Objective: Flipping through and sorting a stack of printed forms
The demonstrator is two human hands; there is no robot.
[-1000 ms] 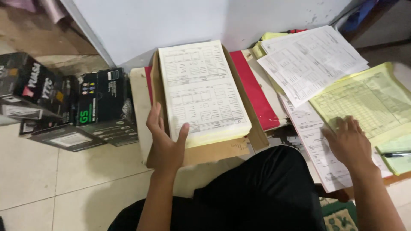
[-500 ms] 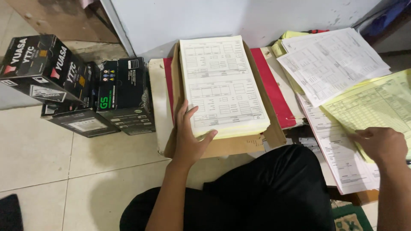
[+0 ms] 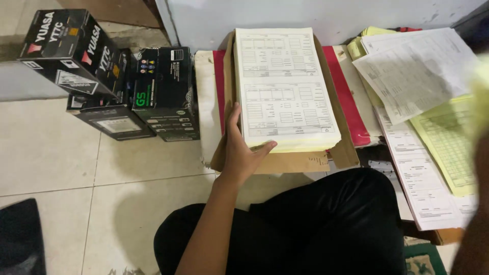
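A thick stack of white printed forms [image 3: 285, 86] lies on a flat brown cardboard sheet [image 3: 295, 163], with a red folder [image 3: 349, 107] under it. My left hand [image 3: 242, 150] clasps the stack's near left corner, fingers up along the left side and thumb against the front edge. Of my right side I see only a blurred forearm [image 3: 473, 214] at the right edge. A yellow blur [image 3: 481, 86] sits above it, and the hand itself cannot be made out.
Loose white sheets [image 3: 417, 71], a yellow form [image 3: 448, 147] and a long white form [image 3: 423, 193] lie to the right. Black cartons [image 3: 71, 51] [image 3: 165, 91] stand on the tiled floor at left. My black-trousered legs [image 3: 316, 229] are in front. A dark object [image 3: 20, 239] sits at bottom left.
The view has swung left. My right hand, which lay on the yellow form, has lifted and blurred at the right edge. My left hand keeps its hold on the stack's corner.
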